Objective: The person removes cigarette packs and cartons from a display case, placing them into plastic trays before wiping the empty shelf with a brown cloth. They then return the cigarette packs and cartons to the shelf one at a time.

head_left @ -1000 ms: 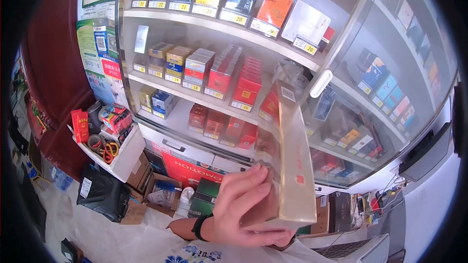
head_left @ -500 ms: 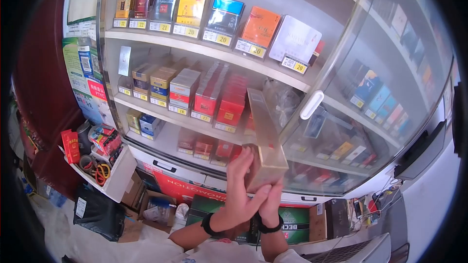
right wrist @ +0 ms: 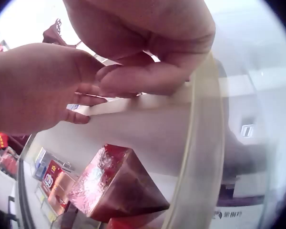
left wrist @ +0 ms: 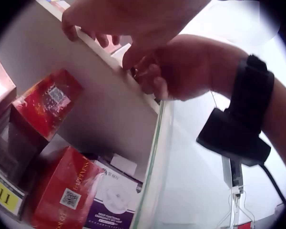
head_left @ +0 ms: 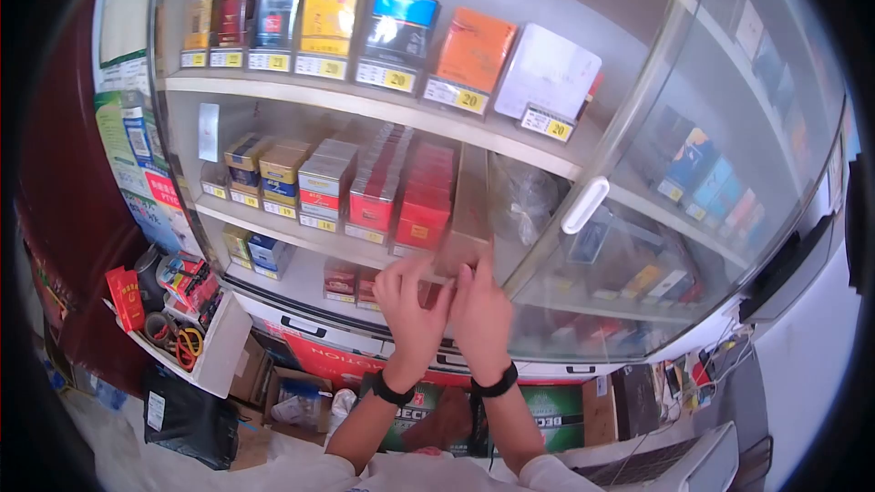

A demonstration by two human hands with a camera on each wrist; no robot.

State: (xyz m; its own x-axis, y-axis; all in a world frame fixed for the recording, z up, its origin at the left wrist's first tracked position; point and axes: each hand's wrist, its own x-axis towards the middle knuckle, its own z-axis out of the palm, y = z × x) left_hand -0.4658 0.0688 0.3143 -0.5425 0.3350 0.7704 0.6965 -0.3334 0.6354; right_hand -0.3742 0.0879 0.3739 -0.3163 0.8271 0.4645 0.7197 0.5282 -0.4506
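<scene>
Head view: both hands raised at the middle shelf (head_left: 301,235) of a glass cabinet. Left hand (head_left: 407,302) and right hand (head_left: 480,310) side by side, fingers extended, tips pressing the near end of a long pale carton (head_left: 471,210) lying on the shelf beside red cartons (head_left: 425,196).

Left wrist view: right hand's fingers (left wrist: 155,81) curled against the shelf edge.

Right wrist view: fingertips (right wrist: 133,78) meet on the carton's end; grip unclear.

Long pale-gold cardboard carton (head_left: 470,210) – lying lengthwise on middle shelf, just right of red cartons – near end at shelf front edge, under fingertips.
</scene>
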